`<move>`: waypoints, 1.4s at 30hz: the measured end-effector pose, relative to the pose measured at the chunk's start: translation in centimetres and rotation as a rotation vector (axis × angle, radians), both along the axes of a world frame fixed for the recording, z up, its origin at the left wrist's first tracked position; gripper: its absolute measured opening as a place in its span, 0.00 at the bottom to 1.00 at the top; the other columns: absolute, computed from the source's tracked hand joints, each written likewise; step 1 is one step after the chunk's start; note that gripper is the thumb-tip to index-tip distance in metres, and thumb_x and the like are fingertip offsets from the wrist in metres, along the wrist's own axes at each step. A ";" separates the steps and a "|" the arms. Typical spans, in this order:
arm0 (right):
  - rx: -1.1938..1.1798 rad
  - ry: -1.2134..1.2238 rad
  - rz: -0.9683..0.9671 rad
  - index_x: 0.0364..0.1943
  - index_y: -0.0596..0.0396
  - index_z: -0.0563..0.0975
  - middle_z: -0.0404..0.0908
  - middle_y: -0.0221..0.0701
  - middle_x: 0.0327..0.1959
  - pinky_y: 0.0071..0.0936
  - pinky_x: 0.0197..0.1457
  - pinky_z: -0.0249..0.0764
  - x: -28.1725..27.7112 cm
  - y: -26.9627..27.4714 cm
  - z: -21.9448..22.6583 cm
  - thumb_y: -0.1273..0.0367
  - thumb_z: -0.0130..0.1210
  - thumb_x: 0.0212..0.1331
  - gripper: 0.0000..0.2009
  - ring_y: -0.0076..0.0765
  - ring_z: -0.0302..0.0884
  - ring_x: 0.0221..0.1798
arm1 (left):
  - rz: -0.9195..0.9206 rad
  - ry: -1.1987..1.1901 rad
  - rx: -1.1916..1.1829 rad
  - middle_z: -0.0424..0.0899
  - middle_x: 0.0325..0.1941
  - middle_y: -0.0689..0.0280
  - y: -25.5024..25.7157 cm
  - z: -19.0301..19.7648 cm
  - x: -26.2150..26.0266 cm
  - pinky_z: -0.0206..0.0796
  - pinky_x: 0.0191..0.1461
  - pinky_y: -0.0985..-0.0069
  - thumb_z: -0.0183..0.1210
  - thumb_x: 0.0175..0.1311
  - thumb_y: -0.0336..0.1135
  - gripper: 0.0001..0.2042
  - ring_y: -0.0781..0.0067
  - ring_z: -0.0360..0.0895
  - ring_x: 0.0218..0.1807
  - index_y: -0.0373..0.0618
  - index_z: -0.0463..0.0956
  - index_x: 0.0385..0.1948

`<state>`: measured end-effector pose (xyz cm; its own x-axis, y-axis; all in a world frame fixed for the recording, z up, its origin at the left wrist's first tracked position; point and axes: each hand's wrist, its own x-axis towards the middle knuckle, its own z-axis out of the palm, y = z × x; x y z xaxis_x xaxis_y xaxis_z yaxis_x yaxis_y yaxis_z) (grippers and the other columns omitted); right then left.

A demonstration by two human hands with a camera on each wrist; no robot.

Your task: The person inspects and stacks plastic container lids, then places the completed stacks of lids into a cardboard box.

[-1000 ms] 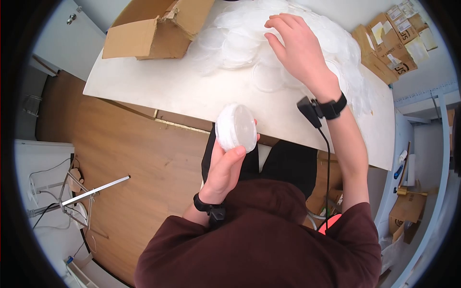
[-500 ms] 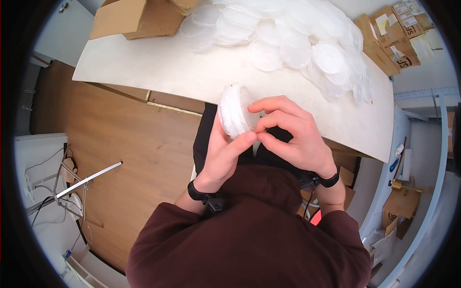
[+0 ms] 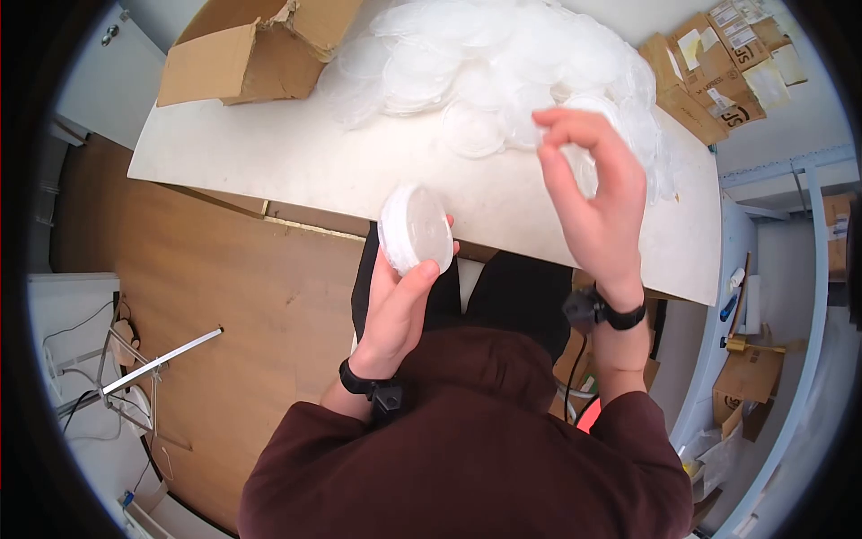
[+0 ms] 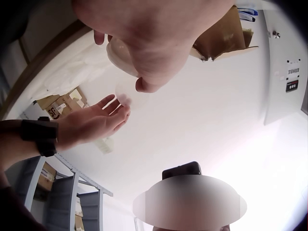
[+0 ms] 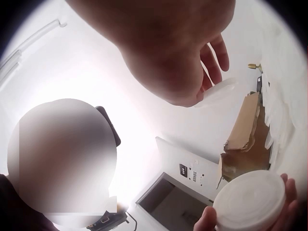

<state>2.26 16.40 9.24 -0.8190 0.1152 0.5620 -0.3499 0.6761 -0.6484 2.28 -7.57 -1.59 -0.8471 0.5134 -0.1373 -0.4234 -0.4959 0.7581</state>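
My left hand (image 3: pixel 395 310) grips a stack of round, translucent plastic lids (image 3: pixel 416 230) at the near table edge, thumb across the front and fingers behind. The stack is tilted, its flat face turned to the right. Raised to the right of it, my right hand (image 3: pixel 602 189) has thumb and fingers brought together. Both wrist views show a single thin, translucent lid (image 5: pixel 221 91) pinched at the right hand's fingertips, apart from the stack. A large heap of similar loose lids (image 3: pixel 476 85) covers the far part of the table, beyond the right hand.
The white table (image 3: pixel 296 153) carries an opened cardboard box (image 3: pixel 206 67) at its far left. Cardboard cartons (image 3: pixel 709 67) stand against the wall at the far right. Blue-grey shelving (image 3: pixel 813 296) runs along the right side. A metal stand (image 3: pixel 162 364) is on the left.
The right hand went from above the heap to the stack, then out again to the right with a lid. The left hand keeps its hold on the stack.
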 end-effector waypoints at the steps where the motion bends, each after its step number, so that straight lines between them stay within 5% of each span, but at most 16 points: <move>1: 0.121 0.127 -0.076 0.44 0.57 0.84 0.93 0.38 0.54 0.36 0.62 0.84 -1.6 0.5 0.4 0.78 0.67 0.68 0.05 0.46 0.90 0.56 | -0.009 -0.009 0.003 0.69 0.86 0.56 0.0 -0.1 -0.1 0.66 0.88 0.48 0.75 0.73 0.50 0.49 0.54 0.70 0.87 0.41 0.56 0.88; 3: 0.262 0.244 -0.106 0.45 0.57 0.85 0.92 0.37 0.53 0.37 0.60 0.85 -5.3 1.8 0.5 0.77 0.68 0.68 0.06 0.47 0.90 0.55 | -0.018 -0.011 0.003 0.69 0.87 0.56 -0.2 0.2 0.0 0.65 0.88 0.48 0.75 0.72 0.51 0.50 0.54 0.68 0.88 0.41 0.55 0.88; 5: 0.410 0.366 -0.140 0.46 0.56 0.85 0.92 0.37 0.52 0.38 0.59 0.86 -9.0 3.1 0.4 0.76 0.69 0.68 0.06 0.49 0.89 0.55 | 0.015 -0.044 0.097 0.76 0.80 0.51 0.0 0.6 0.1 0.67 0.84 0.58 0.72 0.74 0.38 0.45 0.60 0.79 0.75 0.40 0.55 0.87; 9: 0.701 0.299 -0.214 0.50 0.55 0.87 0.91 0.37 0.59 0.45 0.64 0.85 -12.6 4.6 -1.6 0.69 0.69 0.71 0.09 0.49 0.86 0.64 | 0.012 -0.041 0.099 0.76 0.81 0.51 -0.2 0.4 0.0 0.66 0.85 0.57 0.73 0.74 0.39 0.46 0.59 0.78 0.76 0.39 0.54 0.88; 12: 0.641 0.179 -0.183 0.54 0.54 0.87 0.88 0.40 0.64 0.47 0.69 0.83 -9.9 3.0 -1.8 0.68 0.69 0.71 0.12 0.52 0.84 0.69 | 0.044 -0.038 0.117 0.75 0.81 0.51 -0.1 0.3 -0.2 0.66 0.85 0.57 0.74 0.75 0.40 0.46 0.59 0.77 0.78 0.39 0.54 0.88; 17: 0.241 -0.203 0.405 0.51 0.52 0.85 0.86 0.39 0.67 0.46 0.69 0.83 -0.1 -2.5 -1.4 0.68 0.76 0.62 0.15 0.54 0.83 0.69 | 0.029 -0.018 0.127 0.72 0.83 0.57 -0.1 -0.8 0.0 0.65 0.85 0.60 0.76 0.76 0.42 0.48 0.66 0.73 0.81 0.40 0.53 0.89; 25: -0.064 -0.273 0.361 0.44 0.55 0.85 0.88 0.36 0.64 0.39 0.58 0.86 4.3 -4.2 -4.4 0.76 0.71 0.66 0.07 0.46 0.86 0.62 | -0.034 0.016 0.092 0.74 0.80 0.61 0.0 -0.3 0.4 0.68 0.83 0.63 0.79 0.72 0.37 0.48 0.68 0.73 0.80 0.42 0.56 0.87; 35: -0.262 -0.440 0.346 0.43 0.55 0.87 0.88 0.38 0.65 0.37 0.63 0.82 5.0 -3.4 -4.1 0.75 0.69 0.70 0.03 0.44 0.87 0.60 | -0.049 0.000 0.073 0.72 0.81 0.61 -0.2 -0.5 0.5 0.62 0.86 0.61 0.79 0.71 0.40 0.50 0.65 0.70 0.83 0.41 0.54 0.89; 42: -0.322 -0.499 0.370 0.44 0.55 0.88 0.85 0.32 0.54 0.33 0.62 0.79 5.1 -3.0 -3.7 0.73 0.69 0.71 0.03 0.37 0.84 0.56 | -0.096 0.002 0.070 0.75 0.80 0.61 -0.5 -1.2 0.3 0.63 0.85 0.62 0.79 0.72 0.46 0.49 0.67 0.72 0.81 0.40 0.57 0.87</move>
